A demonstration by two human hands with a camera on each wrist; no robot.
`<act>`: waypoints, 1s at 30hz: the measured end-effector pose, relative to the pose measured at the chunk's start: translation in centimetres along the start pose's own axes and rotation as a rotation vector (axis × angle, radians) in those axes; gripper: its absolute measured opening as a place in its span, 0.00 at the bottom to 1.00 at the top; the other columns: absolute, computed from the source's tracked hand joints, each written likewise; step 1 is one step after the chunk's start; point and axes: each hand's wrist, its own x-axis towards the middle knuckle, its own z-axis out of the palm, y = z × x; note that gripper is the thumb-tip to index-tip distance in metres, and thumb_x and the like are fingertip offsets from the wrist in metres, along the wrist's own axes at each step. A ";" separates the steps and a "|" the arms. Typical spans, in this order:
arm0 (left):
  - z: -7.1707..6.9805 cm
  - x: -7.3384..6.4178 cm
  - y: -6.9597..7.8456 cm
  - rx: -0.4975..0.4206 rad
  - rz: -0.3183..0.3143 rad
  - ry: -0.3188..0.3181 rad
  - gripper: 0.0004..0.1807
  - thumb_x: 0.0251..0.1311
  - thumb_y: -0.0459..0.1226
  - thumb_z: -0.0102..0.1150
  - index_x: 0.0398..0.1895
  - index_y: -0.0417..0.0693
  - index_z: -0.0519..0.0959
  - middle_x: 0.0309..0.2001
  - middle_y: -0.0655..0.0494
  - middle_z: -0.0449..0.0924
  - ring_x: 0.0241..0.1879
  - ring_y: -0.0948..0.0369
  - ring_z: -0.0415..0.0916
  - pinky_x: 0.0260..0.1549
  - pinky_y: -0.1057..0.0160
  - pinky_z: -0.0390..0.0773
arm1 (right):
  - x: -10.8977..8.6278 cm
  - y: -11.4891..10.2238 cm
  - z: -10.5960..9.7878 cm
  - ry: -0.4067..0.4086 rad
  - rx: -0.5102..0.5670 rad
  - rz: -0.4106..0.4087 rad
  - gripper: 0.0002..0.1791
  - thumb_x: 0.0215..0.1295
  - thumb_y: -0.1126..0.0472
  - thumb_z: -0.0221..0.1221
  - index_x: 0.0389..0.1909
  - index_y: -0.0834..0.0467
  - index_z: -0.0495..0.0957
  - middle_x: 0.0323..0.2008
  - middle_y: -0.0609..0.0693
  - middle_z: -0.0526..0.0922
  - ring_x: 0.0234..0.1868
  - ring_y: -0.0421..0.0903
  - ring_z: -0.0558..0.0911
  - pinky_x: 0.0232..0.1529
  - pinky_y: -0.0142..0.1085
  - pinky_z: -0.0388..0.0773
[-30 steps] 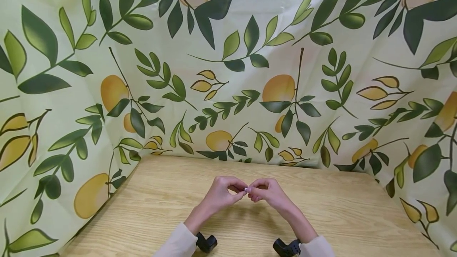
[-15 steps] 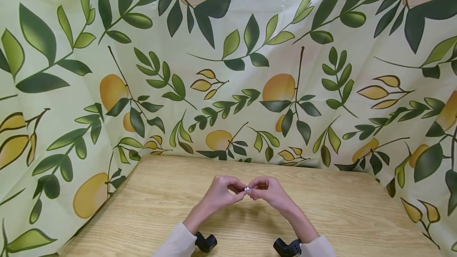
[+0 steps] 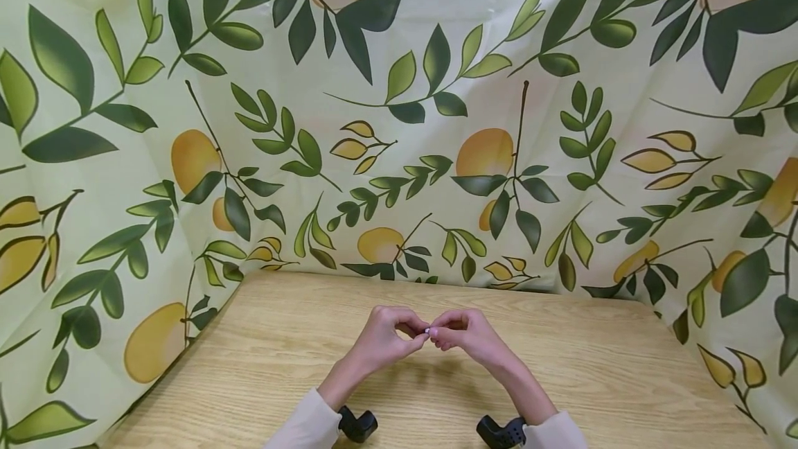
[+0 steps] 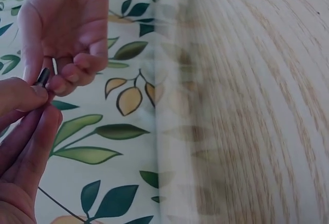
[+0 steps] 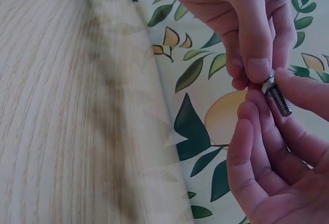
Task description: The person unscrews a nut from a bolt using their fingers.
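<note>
Both hands meet over the table, fingertip to fingertip, around a small metal bolt [image 5: 280, 101]. Its threaded shaft points away from my left hand [image 3: 388, 337], which pinches the other end between thumb and finger; that end is hidden. A shiny nut [image 5: 268, 84] sits on the shaft close to the left fingertips. My right hand [image 3: 470, 335] pinches at this nut, its thumb tip against it and its other fingers curled below. In the left wrist view the dark tip of the bolt shows between the left thumb [image 4: 31, 93] and the right hand [image 4: 69, 29].
The wooden table [image 3: 280, 338] lies beneath both hands. Behind and at the sides hangs a cloth [image 3: 399, 179] printed with leaves and fruit. Black wrist mounts [image 3: 358, 425] sit at the sleeve ends.
Half a second ago the right fingertips were slightly apart and more of the bright metal showed; now they have closed over it again. Both hands stay in nearly the same place.
</note>
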 end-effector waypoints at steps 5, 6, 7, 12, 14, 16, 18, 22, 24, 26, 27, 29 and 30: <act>0.0 -0.1 0.1 -0.010 -0.002 0.001 0.04 0.55 0.26 0.71 0.33 0.41 0.89 0.32 0.50 0.90 0.29 0.71 0.85 0.32 0.65 0.90 | 0.0 -0.1 -0.1 0.022 0.002 0.005 0.18 0.66 0.60 0.68 0.47 0.71 0.82 0.36 0.54 0.88 0.35 0.42 0.85 0.40 0.35 0.87; 0.0 -0.1 0.1 -0.015 -0.003 0.003 0.04 0.55 0.26 0.71 0.33 0.41 0.88 0.32 0.50 0.90 0.29 0.71 0.85 0.32 0.66 0.90 | 0.0 -0.1 -0.1 0.022 0.006 0.008 0.18 0.67 0.60 0.68 0.48 0.71 0.82 0.36 0.54 0.88 0.35 0.42 0.85 0.40 0.35 0.87; 0.1 -0.1 0.1 -0.016 -0.003 0.007 0.04 0.55 0.26 0.71 0.33 0.41 0.88 0.32 0.49 0.90 0.29 0.70 0.85 0.32 0.66 0.89 | 0.0 -0.1 -0.1 0.021 0.009 0.012 0.18 0.68 0.59 0.67 0.48 0.71 0.82 0.36 0.54 0.88 0.35 0.42 0.85 0.40 0.35 0.87; 0.3 0.0 0.0 -0.014 0.024 0.022 0.04 0.56 0.26 0.70 0.33 0.41 0.88 0.31 0.48 0.90 0.30 0.69 0.86 0.33 0.68 0.89 | 0.0 -0.2 -0.4 -0.013 -0.002 0.001 0.18 0.72 0.58 0.63 0.46 0.73 0.82 0.34 0.56 0.89 0.33 0.41 0.86 0.39 0.32 0.88; 0.4 0.0 0.0 -0.009 0.039 0.029 0.04 0.56 0.26 0.70 0.33 0.42 0.88 0.32 0.48 0.90 0.30 0.69 0.86 0.33 0.69 0.89 | 0.0 -0.2 -0.4 -0.021 -0.010 -0.008 0.17 0.72 0.59 0.62 0.45 0.73 0.82 0.34 0.57 0.89 0.33 0.40 0.86 0.39 0.32 0.88; 0.5 -0.1 -0.1 -0.003 0.052 0.037 0.05 0.56 0.26 0.70 0.34 0.42 0.88 0.32 0.48 0.90 0.30 0.68 0.87 0.33 0.69 0.89 | 0.0 -0.3 -0.4 -0.020 -0.023 -0.015 0.16 0.72 0.60 0.63 0.45 0.73 0.83 0.35 0.58 0.89 0.34 0.40 0.86 0.39 0.33 0.88; 0.5 -0.1 -0.2 0.004 0.061 0.045 0.05 0.56 0.26 0.70 0.34 0.42 0.88 0.32 0.49 0.90 0.30 0.68 0.87 0.33 0.70 0.88 | 0.0 -0.4 -0.3 -0.009 -0.034 -0.019 0.15 0.71 0.61 0.63 0.45 0.72 0.83 0.35 0.58 0.89 0.34 0.41 0.86 0.40 0.34 0.88; 0.5 -0.2 -0.3 0.001 0.055 0.051 0.06 0.55 0.25 0.71 0.35 0.40 0.88 0.33 0.49 0.90 0.31 0.68 0.87 0.33 0.70 0.88 | 0.0 -0.4 -0.1 0.008 -0.052 -0.039 0.14 0.68 0.62 0.66 0.45 0.70 0.83 0.36 0.58 0.88 0.35 0.42 0.86 0.40 0.35 0.87; 0.5 -0.2 -0.2 -0.009 0.046 0.051 0.07 0.55 0.24 0.70 0.35 0.40 0.88 0.33 0.49 0.91 0.31 0.68 0.87 0.34 0.70 0.89 | 0.0 -0.4 -0.1 0.013 -0.054 -0.046 0.15 0.67 0.62 0.67 0.47 0.70 0.82 0.37 0.58 0.88 0.35 0.42 0.86 0.41 0.34 0.87; 0.5 -0.2 -0.2 -0.010 0.047 0.051 0.07 0.55 0.24 0.70 0.35 0.40 0.88 0.33 0.50 0.91 0.31 0.68 0.87 0.34 0.70 0.89 | 0.0 -0.4 -0.1 0.014 -0.049 -0.040 0.16 0.67 0.61 0.67 0.48 0.70 0.82 0.38 0.58 0.88 0.35 0.41 0.86 0.41 0.34 0.87; 0.5 -0.2 -0.2 -0.011 0.049 0.051 0.07 0.55 0.24 0.69 0.35 0.41 0.88 0.33 0.50 0.91 0.31 0.68 0.87 0.34 0.70 0.89 | 0.0 -0.3 -0.1 0.015 -0.048 -0.033 0.16 0.68 0.61 0.66 0.48 0.70 0.82 0.37 0.58 0.88 0.35 0.41 0.86 0.41 0.34 0.87; 0.5 -0.2 -0.2 -0.011 0.055 0.052 0.07 0.56 0.24 0.69 0.35 0.41 0.88 0.33 0.50 0.90 0.31 0.67 0.87 0.34 0.69 0.89 | 0.0 -0.3 -0.2 0.015 -0.039 -0.014 0.17 0.69 0.59 0.65 0.47 0.71 0.82 0.37 0.58 0.89 0.35 0.41 0.87 0.40 0.33 0.88; 0.5 -0.2 -0.1 -0.011 0.058 0.053 0.06 0.57 0.24 0.69 0.35 0.42 0.88 0.33 0.51 0.90 0.31 0.67 0.87 0.35 0.70 0.89 | 0.0 -0.3 -0.2 0.014 -0.038 -0.007 0.17 0.70 0.59 0.64 0.47 0.71 0.83 0.36 0.58 0.89 0.35 0.42 0.87 0.40 0.33 0.88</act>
